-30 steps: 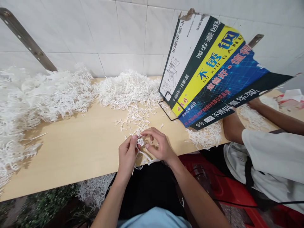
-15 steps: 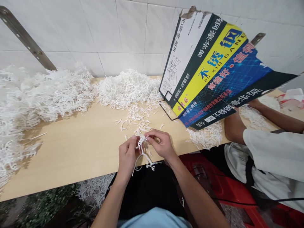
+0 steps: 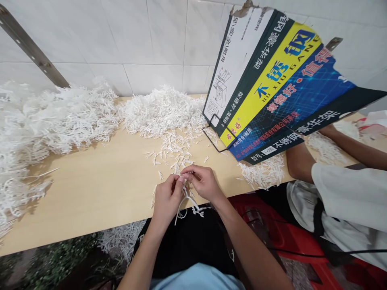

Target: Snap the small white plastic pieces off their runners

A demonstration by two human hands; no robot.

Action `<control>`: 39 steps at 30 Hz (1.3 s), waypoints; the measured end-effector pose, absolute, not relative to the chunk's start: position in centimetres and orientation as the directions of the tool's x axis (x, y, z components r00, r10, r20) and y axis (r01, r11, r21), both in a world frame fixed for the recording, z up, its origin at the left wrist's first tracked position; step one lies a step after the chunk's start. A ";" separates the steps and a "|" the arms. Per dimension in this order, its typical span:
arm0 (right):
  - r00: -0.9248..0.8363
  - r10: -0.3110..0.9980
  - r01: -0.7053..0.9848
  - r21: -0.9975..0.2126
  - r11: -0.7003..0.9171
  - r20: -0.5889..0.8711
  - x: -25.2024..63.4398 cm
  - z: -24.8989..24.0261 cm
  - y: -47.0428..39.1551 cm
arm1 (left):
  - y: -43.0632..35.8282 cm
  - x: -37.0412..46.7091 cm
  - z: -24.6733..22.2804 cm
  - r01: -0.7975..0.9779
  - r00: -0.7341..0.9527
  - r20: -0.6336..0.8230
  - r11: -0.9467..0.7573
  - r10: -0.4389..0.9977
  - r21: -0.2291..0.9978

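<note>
Near the table's front edge, my left hand [image 3: 167, 196] and my right hand [image 3: 203, 182] meet with their fingertips nearly touching. Between them is a thin white branched plastic sprue [image 3: 193, 204], its curved stems dangling over my lap. My left thumb and fingers pinch it; its upper part is largely hidden by them. My right thumb and forefinger are closed at the same spot, on its upper end. Just beyond my fingers lie loose small white pointed plastic pieces [image 3: 178, 151], scattered on the wooden table [image 3: 99, 189].
A large tangled pile of white sprues [image 3: 60, 117] covers the left. A heap of small white pieces [image 3: 163, 110] lies against the tiled wall. A printed cardboard sheet [image 3: 272, 88] stands in a black wire holder [image 3: 215, 139]. Behind it, another person's arm [image 3: 299, 163] rests at the right.
My left hand has shifted slightly right and its thumb now covers the sprue's bushy top. The dangling stems moved a little right. The view has shifted slightly.
</note>
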State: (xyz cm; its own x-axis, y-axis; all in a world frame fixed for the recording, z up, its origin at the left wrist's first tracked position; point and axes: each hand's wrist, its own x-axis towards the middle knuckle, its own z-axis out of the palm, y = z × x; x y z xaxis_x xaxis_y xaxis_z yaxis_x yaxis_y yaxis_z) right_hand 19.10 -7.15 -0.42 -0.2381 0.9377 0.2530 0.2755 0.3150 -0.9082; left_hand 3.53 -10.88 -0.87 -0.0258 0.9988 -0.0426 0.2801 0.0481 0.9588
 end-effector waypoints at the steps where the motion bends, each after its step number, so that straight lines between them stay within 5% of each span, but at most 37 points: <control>1: -0.216 0.941 0.282 -0.906 0.316 0.261 19.2 -0.6 -7.2 | -10.8 3.5 -0.7 0.319 0.003 -0.032 0.029 0.999 0.947; 9: 0.310 0.910 0.251 -0.947 0.202 0.276 20.7 -2.1 -6.0 | -11.0 3.1 -1.2 0.264 0.054 -0.039 0.023 0.998 0.964; 14: -0.133 0.880 0.424 -0.777 0.466 0.455 19.9 -0.4 -6.9 | -10.9 3.8 -1.2 0.111 -0.092 -0.075 0.085 0.993 0.990; 19: -0.331 0.864 0.529 -0.684 0.502 0.379 19.4 -0.2 -7.4 | -10.8 4.1 -1.1 0.133 -0.125 -0.069 0.085 0.990 0.987; 28: -0.454 0.848 0.568 -0.645 0.512 0.274 19.4 -0.3 -6.9 | -11.1 3.8 -1.4 0.210 -0.151 -0.049 0.080 0.987 0.974; 34: -0.446 0.840 0.523 -0.672 0.525 0.309 19.5 -0.3 -7.0 | -10.8 3.8 -1.3 0.211 -0.105 -0.051 0.072 0.993 0.975; 39: -0.371 0.850 0.525 -0.671 0.524 0.374 19.1 -0.7 -7.2 | -10.3 4.1 -0.7 0.377 -0.054 -0.028 0.046 0.998 0.925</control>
